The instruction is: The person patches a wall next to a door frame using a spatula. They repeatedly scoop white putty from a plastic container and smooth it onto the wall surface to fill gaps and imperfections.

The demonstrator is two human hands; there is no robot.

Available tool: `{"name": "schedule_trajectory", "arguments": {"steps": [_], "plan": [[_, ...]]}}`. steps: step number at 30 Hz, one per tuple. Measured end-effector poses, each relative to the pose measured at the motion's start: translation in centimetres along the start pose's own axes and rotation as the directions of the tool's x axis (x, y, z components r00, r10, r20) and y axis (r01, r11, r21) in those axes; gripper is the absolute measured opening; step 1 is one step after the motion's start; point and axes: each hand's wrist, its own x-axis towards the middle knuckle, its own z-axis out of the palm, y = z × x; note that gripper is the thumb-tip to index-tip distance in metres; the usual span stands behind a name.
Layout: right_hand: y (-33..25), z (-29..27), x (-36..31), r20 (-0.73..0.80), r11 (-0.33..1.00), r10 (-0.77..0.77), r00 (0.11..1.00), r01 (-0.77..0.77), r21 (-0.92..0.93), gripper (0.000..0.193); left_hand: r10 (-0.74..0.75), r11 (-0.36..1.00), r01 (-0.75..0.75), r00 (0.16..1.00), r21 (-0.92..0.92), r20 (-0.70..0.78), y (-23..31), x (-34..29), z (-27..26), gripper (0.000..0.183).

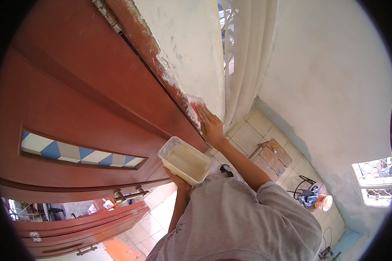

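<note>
My left hand [178,179] grips a clear rectangular plastic tub [173,160] from beneath and its near side. Pale, cloudy beige matter lies inside the tub. Up against the narrow wall strip [196,56] beside the door frame, my right hand [211,127] presses a flat red piece [196,111]. Its fingers lie over the piece and hide part of it, so I cannot tell whether it is a spreader or a pad. Rough white filler [172,77] runs along the edge between the wall strip and the reddish-brown door frame [146,39].
A reddish-brown door [87,100] with a patterned glass pane [78,151] fills the left. A pale curtain [248,56] hangs right of the wall strip. On the tiled floor stand a wooden stool [271,158] and a white-and-orange bucket [323,202] near a blue plastic bag [308,197].
</note>
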Motion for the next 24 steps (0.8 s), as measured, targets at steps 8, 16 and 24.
{"name": "schedule_trajectory", "arguments": {"steps": [8, 16, 24], "plan": [[3.4, -5.8, 5.5, -0.186, 0.982, 0.011, 0.983, 0.024, 0.187, 0.06, -0.026, 1.0, 0.026, 1.0, 0.004, -0.013, -2.2, 0.1, 0.7, 0.069], [0.0, -7.8, 16.1, -0.186, 0.981, -0.192, 0.963, 0.185, -0.057, 0.065, -0.013, 0.998, 0.014, 1.0, 0.062, -0.014, -4.2, 0.3, 0.4, 0.079], [1.8, -2.2, 4.5, -0.01, 0.988, -0.132, 0.991, 0.131, -0.08, 0.073, -0.048, 0.998, 0.048, 0.999, 0.039, 0.018, -3.3, 1.6, 0.8, 0.076]]}}
